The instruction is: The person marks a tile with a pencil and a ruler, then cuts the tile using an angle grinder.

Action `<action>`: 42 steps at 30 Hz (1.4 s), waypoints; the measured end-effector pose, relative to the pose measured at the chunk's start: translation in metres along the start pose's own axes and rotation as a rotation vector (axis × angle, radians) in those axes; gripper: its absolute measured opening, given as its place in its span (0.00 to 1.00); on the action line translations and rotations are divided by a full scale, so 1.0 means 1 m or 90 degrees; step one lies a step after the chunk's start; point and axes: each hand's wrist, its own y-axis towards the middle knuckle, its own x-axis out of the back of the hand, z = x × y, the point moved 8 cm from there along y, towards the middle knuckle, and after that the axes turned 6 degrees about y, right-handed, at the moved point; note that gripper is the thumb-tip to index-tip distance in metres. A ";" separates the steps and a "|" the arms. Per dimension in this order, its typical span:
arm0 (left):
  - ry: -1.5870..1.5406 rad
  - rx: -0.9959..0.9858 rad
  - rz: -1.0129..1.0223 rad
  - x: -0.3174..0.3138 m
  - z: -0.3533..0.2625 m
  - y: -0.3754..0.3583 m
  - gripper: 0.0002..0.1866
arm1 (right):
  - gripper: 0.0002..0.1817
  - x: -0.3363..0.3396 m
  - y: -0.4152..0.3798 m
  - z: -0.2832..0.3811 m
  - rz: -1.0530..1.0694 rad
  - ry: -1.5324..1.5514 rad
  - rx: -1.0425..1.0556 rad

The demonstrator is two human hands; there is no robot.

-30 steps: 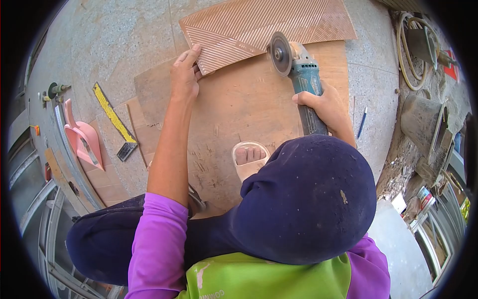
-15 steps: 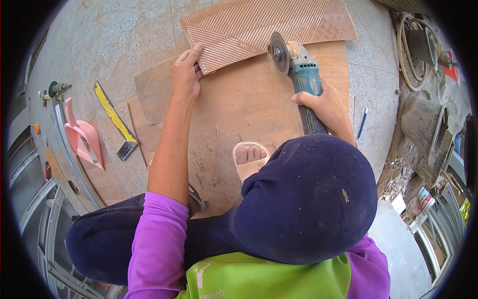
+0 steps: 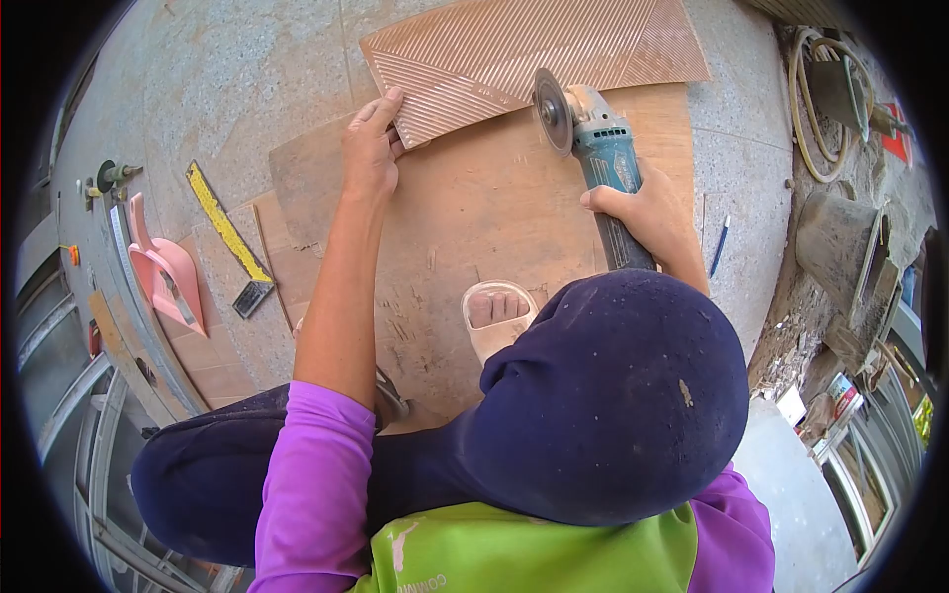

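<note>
My left hand (image 3: pixel 373 143) pinches the lower left corner of a ribbed brown tile (image 3: pixel 534 54), with the thumb on top and the fingers partly under its edge. The tile lies across the top of a wooden board (image 3: pixel 474 198). My right hand (image 3: pixel 643 212) is wrapped round the teal and black body of an angle grinder (image 3: pixel 611 163). The grinder's round disc (image 3: pixel 554 111) stands roughly upright beside the tile's lower edge. Whether the disc is spinning I cannot tell.
A yellow square ruler (image 3: pixel 222 222), a pink dustpan (image 3: pixel 168 272) and a metal bar lie at the left. At the right are a blue pencil (image 3: pixel 721 245), a coiled hose (image 3: pixel 803 128) and a dusty container (image 3: pixel 840 237). My sandalled foot (image 3: pixel 496 308) rests on the board.
The grinder and my right hand have shifted very slightly down, toward me. My left hand keeps its hold on the tile corner.
</note>
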 end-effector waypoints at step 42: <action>0.000 0.007 -0.006 -0.001 -0.001 -0.001 0.17 | 0.32 0.003 0.005 -0.002 -0.002 -0.037 0.037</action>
